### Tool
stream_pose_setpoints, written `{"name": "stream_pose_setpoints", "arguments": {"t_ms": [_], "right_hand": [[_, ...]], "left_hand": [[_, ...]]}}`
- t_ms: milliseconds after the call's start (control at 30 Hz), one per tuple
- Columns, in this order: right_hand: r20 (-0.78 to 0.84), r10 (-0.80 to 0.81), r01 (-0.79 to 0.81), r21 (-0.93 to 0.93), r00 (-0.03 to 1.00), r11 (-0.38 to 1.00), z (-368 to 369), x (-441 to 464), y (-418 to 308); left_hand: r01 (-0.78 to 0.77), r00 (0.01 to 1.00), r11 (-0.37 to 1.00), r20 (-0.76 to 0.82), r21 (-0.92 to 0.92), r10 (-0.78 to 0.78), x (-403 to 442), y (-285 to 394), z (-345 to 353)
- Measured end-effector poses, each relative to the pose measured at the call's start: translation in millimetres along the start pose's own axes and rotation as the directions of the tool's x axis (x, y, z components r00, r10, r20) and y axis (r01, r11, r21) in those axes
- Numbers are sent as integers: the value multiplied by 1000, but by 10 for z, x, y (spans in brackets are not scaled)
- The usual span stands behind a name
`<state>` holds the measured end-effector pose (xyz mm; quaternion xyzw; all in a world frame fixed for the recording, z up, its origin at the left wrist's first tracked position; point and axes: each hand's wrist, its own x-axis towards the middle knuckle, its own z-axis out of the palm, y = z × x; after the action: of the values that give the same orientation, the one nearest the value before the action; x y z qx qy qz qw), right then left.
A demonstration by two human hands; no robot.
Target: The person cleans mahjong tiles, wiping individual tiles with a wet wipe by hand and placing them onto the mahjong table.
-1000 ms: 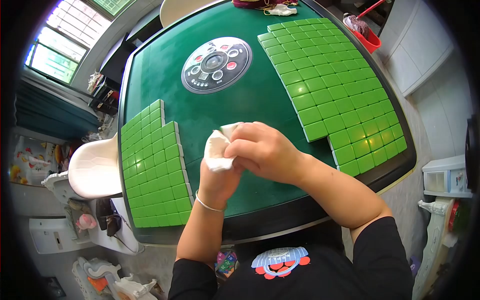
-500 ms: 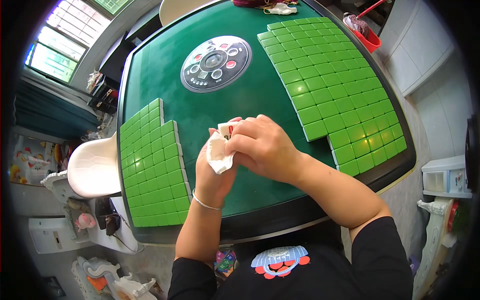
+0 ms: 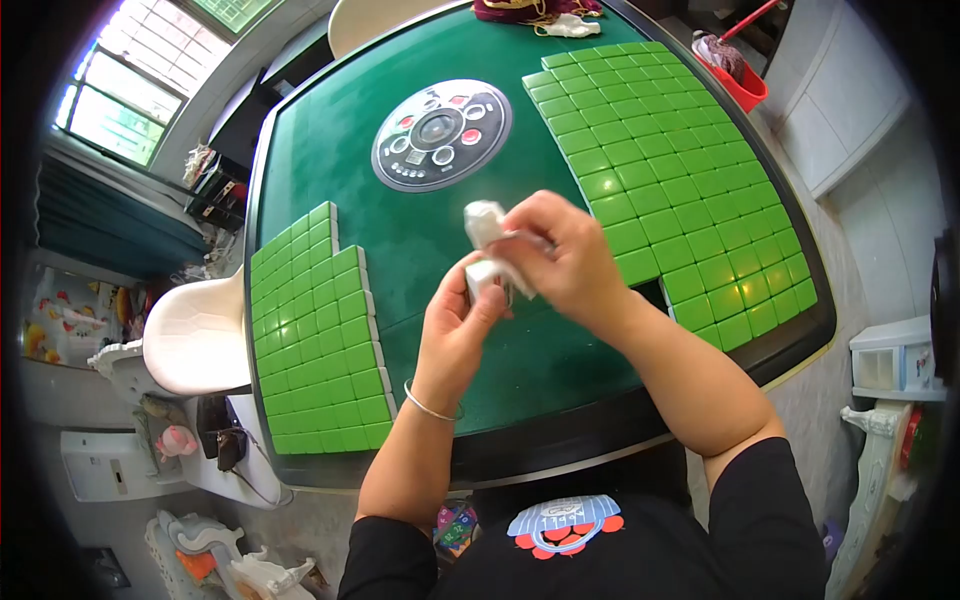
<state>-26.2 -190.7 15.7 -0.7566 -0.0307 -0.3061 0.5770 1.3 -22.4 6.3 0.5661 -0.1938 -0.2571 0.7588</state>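
Observation:
My left hand [image 3: 453, 325], with a bangle at its wrist, grips a white-sided mahjong tile [image 3: 481, 279] between thumb and fingers above the green table. A crumpled white tissue [image 3: 484, 222] is pinched in my right hand [image 3: 577, 262], just above and right of the tile. The tissue is blurred by motion, and part of it hangs down close to the tile; whether they touch I cannot tell. Green-backed mahjong tiles lie face down in a left block [image 3: 315, 345] and a larger right block [image 3: 685, 190], on either side of my hands.
The mahjong table [image 3: 340, 140] has a round control panel [image 3: 440, 132] at its middle and a dark rim. A dark red cloth bag [image 3: 525, 10] and a white cloth [image 3: 568, 27] lie at the far edge. A white chair [image 3: 195, 335] stands left; a red bucket [image 3: 745, 90] stands far right.
My right hand has lifted the tissue up and away from my left hand, where both were pressed together around the tile. The tile stays in my left hand. The view has shifted slightly.

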Motion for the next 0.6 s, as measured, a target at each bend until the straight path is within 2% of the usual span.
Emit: {"name": "stream_pose_setpoints", "arguments": {"t_ms": [33, 67, 100, 133, 167, 200, 267, 300, 333, 367, 433, 467, 500, 533, 600], "right_hand": [[24, 56, -57, 72, 998, 996, -29, 5, 4], [53, 111, -117, 143, 992, 983, -44, 7, -16], [87, 163, -178, 213, 983, 961, -48, 6, -27], [126, 34, -51, 134, 991, 990, -44, 3, -21], [129, 54, -64, 73, 990, 995, -34, 7, 3], [128, 75, -78, 13, 989, 997, -18, 7, 35], [77, 62, -57, -74, 995, 996, -49, 48, 66], [60, 83, -82, -24, 995, 996, -71, 60, 72], [44, 106, -107, 25, 993, 994, -88, 57, 75], [30, 128, -130, 74, 991, 989, -90, 56, 69], [43, -129, 127, 61, 991, 990, -37, 36, 5], [73, -262, 260, 33, 962, 965, 7, 28, -36], [105, -387, 389, 10, 916, 921, 58, 2, -70], [173, -373, 369, 58, 911, 928, 142, -64, -81], [171, -287, 284, 41, 943, 958, 126, -70, -90]], "left_hand": [[-14, 1000, 994, 0, 109, 14, -7, 9, 4], [0, 1000, 995, -21, 100, 3, -9, 46, 24], [-103, 994, 955, 7, 277, 105, 0, 14, -1], [-200, 979, 874, 50, 443, 199, 15, -61, -59], [-287, 954, 752, 106, 594, 280, 26, -108, -116], [-285, 954, 673, 130, 683, 272, 28, -84, -137], [-225, 973, 899, 42, 376, 226, 35, -36, -45], [-194, 981, 962, 8, 192, 196, 43, 4, -20], [-77, 997, 997, -15, 1, 77, 7, 14, -64], [-19, 999, 990, -37, -142, 14, 16, 43, -91], [84, 992, 902, -54, -423, -117, 47, 105, -111], [91, 974, 872, -139, -480, -179, 58, 132, -36], [107, 978, 881, -111, -462, -176, 60, 136, -51], [124, 981, 888, -82, -444, -178, 50, 132, -70], [157, 982, 911, -39, -382, -186, 13, 96, -153]]}}
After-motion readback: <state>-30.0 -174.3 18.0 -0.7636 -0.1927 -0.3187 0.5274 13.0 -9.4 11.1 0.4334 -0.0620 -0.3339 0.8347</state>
